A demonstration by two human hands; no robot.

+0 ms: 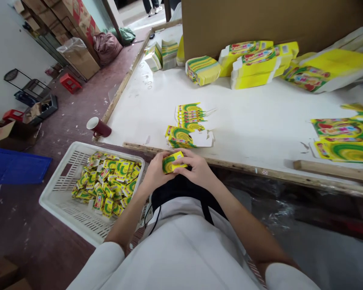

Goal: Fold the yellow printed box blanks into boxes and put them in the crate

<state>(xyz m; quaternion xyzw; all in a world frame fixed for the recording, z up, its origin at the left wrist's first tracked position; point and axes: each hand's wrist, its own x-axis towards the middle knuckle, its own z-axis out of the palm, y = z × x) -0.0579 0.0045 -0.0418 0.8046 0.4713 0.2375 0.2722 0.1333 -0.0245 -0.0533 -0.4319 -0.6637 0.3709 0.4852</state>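
A small yellow and green carton (170, 163) is held between both hands, just off the near edge of the table. My left hand (156, 171) grips its left side, and my right hand (193, 167) has its fingers on the right end. Right in front, on the white tabletop, lies a stack of flat carton blanks (180, 137) with a white flap showing. Behind it a fanned row of blanks (190, 112) overlaps the stack. To my left a white plastic basket (59, 191) holds many folded small cartons (109, 181).
A dark red mug (101, 128) stands at the table's left corner. Larger yellow boxes (254, 68) and bundled blanks (202, 70) line a cardboard panel (260, 24) at the back. More blanks (341, 139) and a wooden strip (326, 169) lie at right. Red stools (70, 82) stand on the floor.
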